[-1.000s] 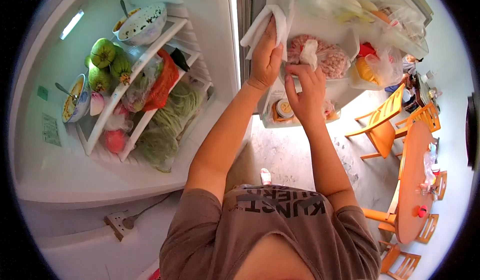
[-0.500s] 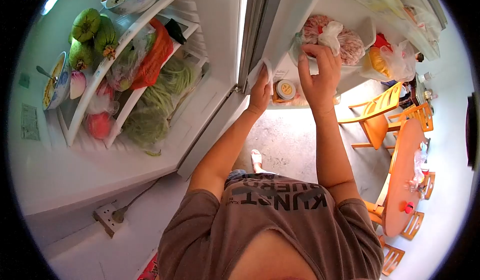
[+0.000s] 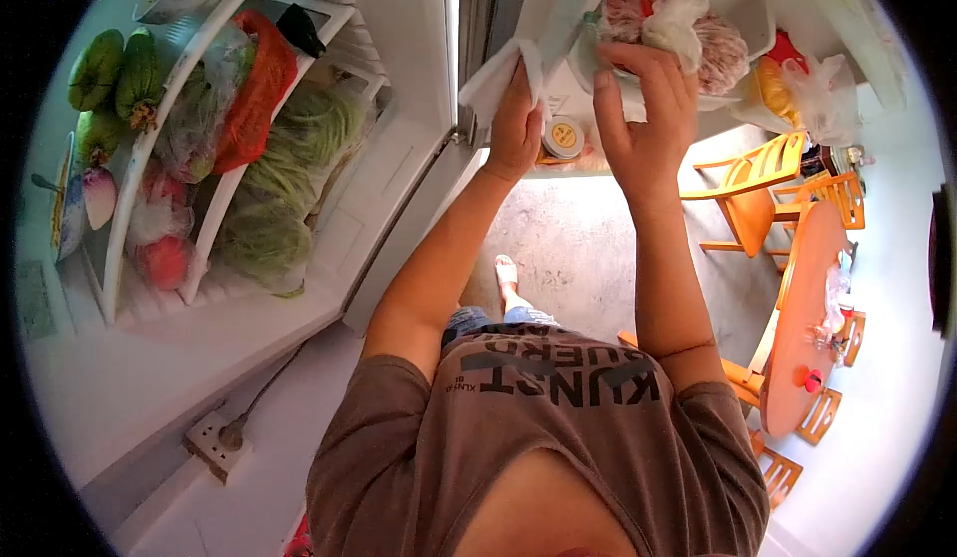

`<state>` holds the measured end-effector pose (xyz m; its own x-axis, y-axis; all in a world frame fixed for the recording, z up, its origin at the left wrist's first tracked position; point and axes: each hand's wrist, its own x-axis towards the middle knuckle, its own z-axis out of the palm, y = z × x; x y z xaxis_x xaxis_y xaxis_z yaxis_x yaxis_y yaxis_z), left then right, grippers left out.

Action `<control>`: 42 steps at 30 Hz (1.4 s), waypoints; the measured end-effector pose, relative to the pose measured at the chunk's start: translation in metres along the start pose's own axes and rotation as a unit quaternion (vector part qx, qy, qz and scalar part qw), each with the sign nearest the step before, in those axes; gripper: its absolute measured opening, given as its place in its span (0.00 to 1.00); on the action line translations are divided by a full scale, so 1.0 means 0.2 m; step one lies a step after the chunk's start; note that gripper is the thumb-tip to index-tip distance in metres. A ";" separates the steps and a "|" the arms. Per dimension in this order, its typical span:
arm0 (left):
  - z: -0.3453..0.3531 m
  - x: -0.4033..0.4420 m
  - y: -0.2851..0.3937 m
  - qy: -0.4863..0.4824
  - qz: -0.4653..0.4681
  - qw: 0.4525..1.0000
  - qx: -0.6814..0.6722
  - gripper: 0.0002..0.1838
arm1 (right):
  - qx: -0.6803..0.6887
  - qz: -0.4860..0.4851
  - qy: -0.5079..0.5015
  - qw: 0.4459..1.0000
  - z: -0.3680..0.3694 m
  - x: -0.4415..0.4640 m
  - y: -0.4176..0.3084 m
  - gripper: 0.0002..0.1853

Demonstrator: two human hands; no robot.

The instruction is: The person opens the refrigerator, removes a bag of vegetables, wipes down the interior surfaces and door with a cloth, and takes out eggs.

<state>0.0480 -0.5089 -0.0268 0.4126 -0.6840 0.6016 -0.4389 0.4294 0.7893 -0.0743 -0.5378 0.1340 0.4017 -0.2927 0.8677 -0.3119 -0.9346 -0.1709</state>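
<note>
My left hand [image 3: 515, 129] is closed on a white cloth [image 3: 490, 81] at the inner edge of the open fridge door [image 3: 558, 19]. Part of the cloth spreads out to the left of my fingers. My right hand [image 3: 650, 129] is raised at the door's shelf bin [image 3: 753, 29], thumb and fingers apart, with nothing visible in it. Just beyond its fingertips lies a knotted clear bag of small reddish pieces [image 3: 720, 54]; whether my fingers touch the bag or the bin cannot be made out. Between my hands, a jar with a yellow-labelled lid [image 3: 563, 139] stands on a lower door shelf.
Fridge shelves on the left hold green squash-like vegetables [image 3: 97, 71], a red bag [image 3: 254, 89] and bagged leafy greens [image 3: 289, 173]. A power strip [image 3: 211, 445] lies below. Wooden chairs [image 3: 743, 208] and a round table [image 3: 802, 328] stand to the right.
The camera view has shifted, so the fridge contents sit higher and further left. More of the white cloth now shows, spread out beside my left hand. My right hand stays near the bin.
</note>
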 end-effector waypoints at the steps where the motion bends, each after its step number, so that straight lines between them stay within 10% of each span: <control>1: 0.02 -0.06 -0.03 0.001 -0.001 1.000 0.000 0.28 | 0.003 -0.014 0.008 1.000 0.00 0.01 0.01 0.10; 18: 0.19 -0.72 -0.79 -0.013 -0.438 0.891 0.120 0.29 | 0.006 -0.056 0.009 0.998 -0.01 0.01 0.00 0.11; 21: 0.21 -0.77 -0.87 0.085 -0.438 0.895 0.018 0.26 | 0.008 -0.054 -0.001 0.999 -0.04 0.01 0.00 0.12; 24: 0.09 -0.73 -0.75 0.114 -0.566 0.760 -0.298 0.23 | 0.037 -0.040 -0.028 0.998 -0.07 0.00 0.01 0.11; 25: 0.03 -0.78 -0.72 0.110 -0.566 0.761 -0.296 0.23 | 0.108 -0.050 0.004 0.993 -0.09 -0.02 0.02 0.10; 26: -0.03 -0.83 -0.71 0.023 -0.382 0.909 -0.168 0.22 | 0.177 -0.061 0.038 0.982 -0.10 -0.04 0.03 0.09; 27: -0.07 -0.87 -0.71 -0.067 -0.166 0.983 -0.030 0.22 | 0.263 -0.024 0.091 0.960 -0.10 -0.10 0.01 0.08; 29: -0.11 -0.91 -0.62 -0.033 -0.092 0.995 0.001 0.23 | 0.314 0.013 0.084 0.946 -0.11 -0.28 0.02 0.07; 32: -0.16 -0.74 -0.24 0.132 -0.519 0.688 -0.490 0.25 | 0.268 0.211 -0.116 0.933 -0.06 -0.57 -0.02 0.07; 34: -0.18 -0.69 -0.08 0.096 -0.524 0.705 -0.468 0.25 | 0.232 0.298 -0.213 0.901 0.07 -0.82 0.01 0.15; 37: -0.17 -0.63 -0.01 -0.023 -0.549 0.741 -0.384 0.25 | 0.462 0.561 -0.169 0.666 0.20 -1.08 -0.03 0.24; 42: -0.12 -0.52 0.10 -0.152 -0.470 0.844 -0.210 0.22 | 0.495 0.626 -0.114 0.591 0.28 -1.16 0.02 0.21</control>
<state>0.0153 -0.4150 -0.0702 0.1694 -0.9307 -0.3241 0.3173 -0.2598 0.9120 -0.1206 -0.4856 -0.0942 0.5303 -0.7947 -0.2955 0.1249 0.4179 -0.8999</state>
